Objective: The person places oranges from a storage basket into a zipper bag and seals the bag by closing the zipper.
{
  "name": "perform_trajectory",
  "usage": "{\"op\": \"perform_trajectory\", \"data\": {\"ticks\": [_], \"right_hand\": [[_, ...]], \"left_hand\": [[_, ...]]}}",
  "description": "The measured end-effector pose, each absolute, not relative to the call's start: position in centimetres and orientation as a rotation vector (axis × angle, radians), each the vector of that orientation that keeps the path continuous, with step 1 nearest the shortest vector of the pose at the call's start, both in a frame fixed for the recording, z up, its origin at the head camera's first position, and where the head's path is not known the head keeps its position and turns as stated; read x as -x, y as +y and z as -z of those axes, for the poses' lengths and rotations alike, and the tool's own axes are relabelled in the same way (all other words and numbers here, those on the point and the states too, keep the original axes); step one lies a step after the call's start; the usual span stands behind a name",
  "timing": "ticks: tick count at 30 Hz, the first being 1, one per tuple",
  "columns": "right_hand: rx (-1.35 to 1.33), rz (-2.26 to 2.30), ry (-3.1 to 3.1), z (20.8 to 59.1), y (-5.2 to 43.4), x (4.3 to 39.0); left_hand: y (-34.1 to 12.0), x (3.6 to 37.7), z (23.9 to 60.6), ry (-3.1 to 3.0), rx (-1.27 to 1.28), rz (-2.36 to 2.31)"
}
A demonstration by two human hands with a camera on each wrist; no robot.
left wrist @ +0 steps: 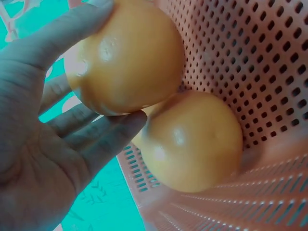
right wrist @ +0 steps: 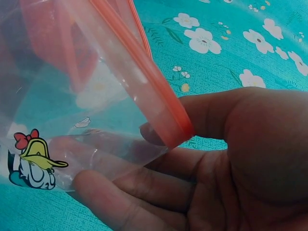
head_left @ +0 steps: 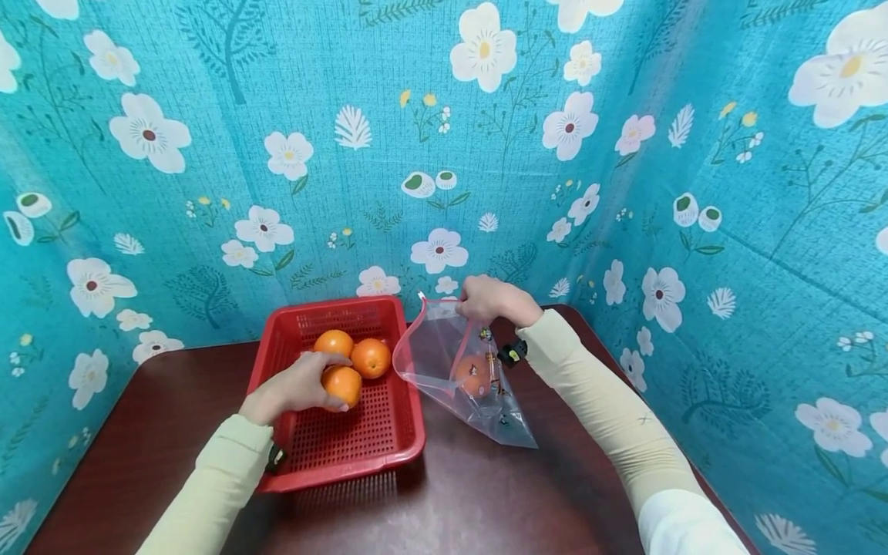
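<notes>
My left hand (head_left: 303, 383) grips an orange (head_left: 342, 387) over the red basket, thumb on one side and fingers on the other. Two more oranges, one at the back (head_left: 334, 344) and one to the right (head_left: 371, 358), lie beside it in the basket. In the left wrist view the held orange (left wrist: 127, 57) overlaps another orange (left wrist: 192, 142). My right hand (head_left: 489, 299) pinches the red-edged rim of a clear zip bag (head_left: 433, 339) and holds its mouth apart. Inside the bag an orange (head_left: 474, 375) shows through the plastic. The right wrist view shows a printed cartoon duck (right wrist: 36, 161) on the bag.
The red perforated basket (head_left: 347, 462) stands on a dark brown table (head_left: 472, 501), left of the bag. A turquoise flowered curtain (head_left: 347, 200) hangs behind the table and along its right side.
</notes>
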State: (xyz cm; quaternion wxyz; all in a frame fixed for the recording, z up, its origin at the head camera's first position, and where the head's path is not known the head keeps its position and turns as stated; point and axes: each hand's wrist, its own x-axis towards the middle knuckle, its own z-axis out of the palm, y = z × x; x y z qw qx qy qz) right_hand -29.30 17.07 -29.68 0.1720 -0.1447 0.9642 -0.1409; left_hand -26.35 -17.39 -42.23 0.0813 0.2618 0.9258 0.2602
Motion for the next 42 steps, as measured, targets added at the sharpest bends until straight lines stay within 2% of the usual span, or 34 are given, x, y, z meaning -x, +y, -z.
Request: {"op": "perform_trajectory", "data": {"ticks": [9,31,42], "right_hand": [[0.38,0.417,2.735,29.3,17.0,29.4],[0.408,0.428,2.731,29.8,17.2,29.2],[0.401,0.426,2.727,29.8,17.2,29.1]], "left_hand": [[-17.2,26.7,41.8,2.796,-0.932,-0.856],[-16.0,26.2,40.2,2.865,-0.98,-0.997],[-15.4,25.7,39.6,2.899,-1.113,-1.167]]}}
